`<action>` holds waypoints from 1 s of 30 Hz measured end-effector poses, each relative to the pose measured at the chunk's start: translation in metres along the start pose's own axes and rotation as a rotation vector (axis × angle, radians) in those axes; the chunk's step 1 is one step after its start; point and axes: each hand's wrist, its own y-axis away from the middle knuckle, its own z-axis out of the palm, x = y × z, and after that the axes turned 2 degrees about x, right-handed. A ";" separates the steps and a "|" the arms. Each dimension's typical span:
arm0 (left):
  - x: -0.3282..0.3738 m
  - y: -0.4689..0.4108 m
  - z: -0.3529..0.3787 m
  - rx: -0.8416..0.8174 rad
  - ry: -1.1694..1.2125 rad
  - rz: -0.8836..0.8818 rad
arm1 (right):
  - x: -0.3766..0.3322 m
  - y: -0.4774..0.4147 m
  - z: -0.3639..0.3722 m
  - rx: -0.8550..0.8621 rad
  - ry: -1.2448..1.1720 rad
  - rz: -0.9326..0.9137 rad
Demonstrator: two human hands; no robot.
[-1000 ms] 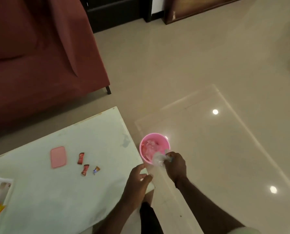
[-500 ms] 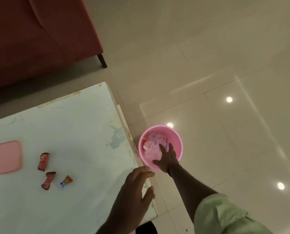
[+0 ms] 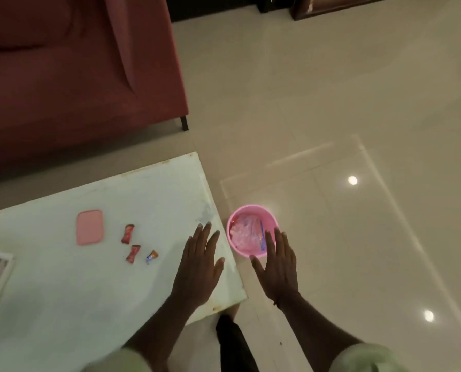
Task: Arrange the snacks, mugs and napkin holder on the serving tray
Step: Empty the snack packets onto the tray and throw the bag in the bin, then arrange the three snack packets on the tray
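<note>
Three small wrapped candies lie on the white table [image 3: 71, 285]: a red one [image 3: 127, 233], a second red one [image 3: 133, 254] and a blue-orange one [image 3: 151, 256]. A flat pink lid [image 3: 89, 227] rests to their left. My left hand [image 3: 200, 264] hovers flat and open over the table's right corner. My right hand [image 3: 277, 261] is open above the floor, its fingertips overlapping the near rim of a pink bin [image 3: 252, 229] that holds crumpled plastic wrappers. A white tray [image 3: 1, 275] with orange packets shows at the left edge.
A dark red sofa [image 3: 76, 76] stands behind the table, one leg near the table's far corner. Glossy beige floor tiles spread to the right. The pink bin sits on the floor right beside the table's right edge.
My right hand has come up out of the pink bin, leaving the wrappers inside, and now spreads open. My left hand has flattened over the table corner. The camera has tilted back up.
</note>
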 end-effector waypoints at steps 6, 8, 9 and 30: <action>-0.031 0.057 -0.069 0.045 -0.039 0.028 | -0.075 0.055 -0.069 0.042 0.070 0.003; -0.044 0.083 -0.093 0.068 -0.044 0.046 | -0.104 0.079 -0.086 0.067 0.079 0.003; -0.051 0.096 -0.105 0.078 -0.047 0.045 | -0.118 0.091 -0.092 0.083 0.074 0.002; -0.198 0.354 -0.182 0.292 -0.059 -0.368 | -0.328 0.230 -0.062 0.172 0.086 -0.388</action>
